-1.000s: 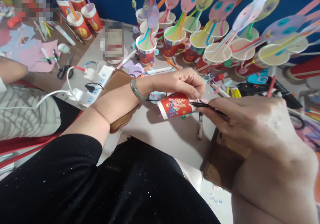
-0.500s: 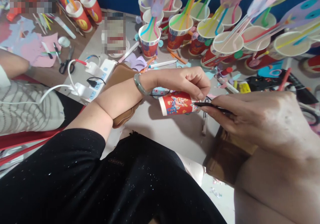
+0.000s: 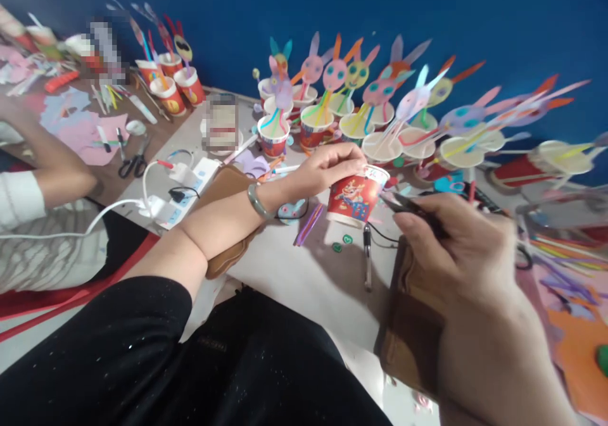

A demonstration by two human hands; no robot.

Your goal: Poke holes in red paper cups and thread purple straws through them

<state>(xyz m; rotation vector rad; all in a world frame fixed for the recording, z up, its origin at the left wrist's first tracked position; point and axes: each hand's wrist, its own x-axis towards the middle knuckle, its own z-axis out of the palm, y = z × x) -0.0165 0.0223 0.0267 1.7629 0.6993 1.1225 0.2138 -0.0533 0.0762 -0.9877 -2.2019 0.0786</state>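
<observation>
My left hand (image 3: 335, 165) grips a red printed paper cup (image 3: 349, 201) by its rim, thumb outside. The cup is nearly upright, slightly tilted, its white rim toward the upper right. In my right hand (image 3: 458, 236) is a slim black pointed tool (image 3: 403, 206), pinched between thumb and fingers. Its tip points at the cup's right side, close to it; whether they touch I cannot tell. Below the cup are two small green heart-marked discs (image 3: 342, 244), purple strips (image 3: 308, 225) and a clear pen with a black cap (image 3: 367, 258).
Several cups with straws and paper bunny faces (image 3: 335, 75) stand along the blue wall. A power strip (image 3: 190, 188) with white cables lies left, near black-handled scissors (image 3: 133, 163). A brown case (image 3: 408, 325) lies by my right wrist. Another person's arm (image 3: 61, 141) is at left.
The cup has turned from lying sideways to nearly upright in my left hand. The black tool's tip has come away from the cup's front. My view has tilted up.
</observation>
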